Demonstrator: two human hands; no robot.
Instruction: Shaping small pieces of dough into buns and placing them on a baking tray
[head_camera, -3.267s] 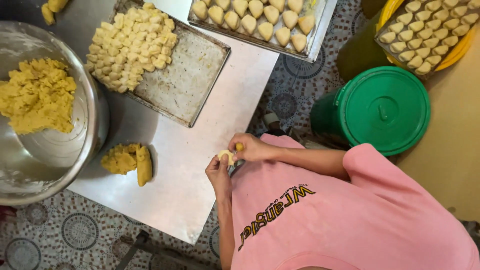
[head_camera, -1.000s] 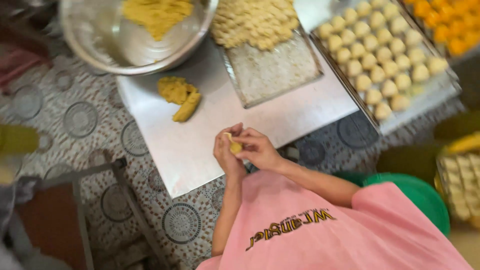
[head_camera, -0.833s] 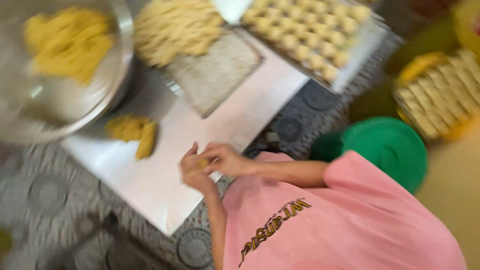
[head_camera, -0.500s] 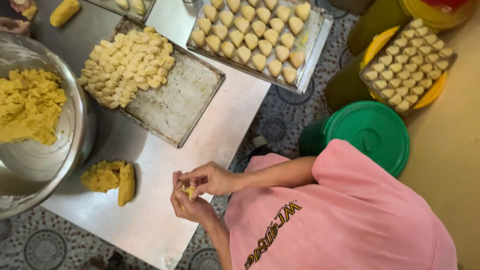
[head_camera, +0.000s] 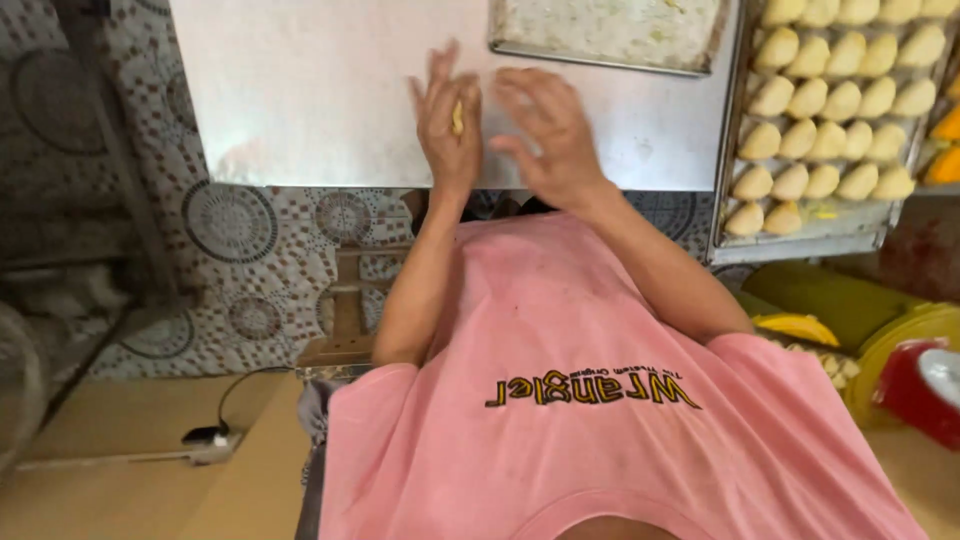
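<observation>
Fingers spread and nearly flat, the left hand (head_camera: 447, 125) cradles a small yellow dough piece (head_camera: 458, 117) on its palm, above the desk's (head_camera: 320, 90) near edge; the right hand (head_camera: 548, 130) hovers open just beside. The dough looks soft, light, easily squashed: best cupped gently in the palm.

hands now flat, dough (head_camera: 458, 117) pressed against left hand (head_camera: 447, 125), right hand (head_camera: 548, 130) opened beside it, no longer pinching together, bowl and loose dough pile gone from view
</observation>
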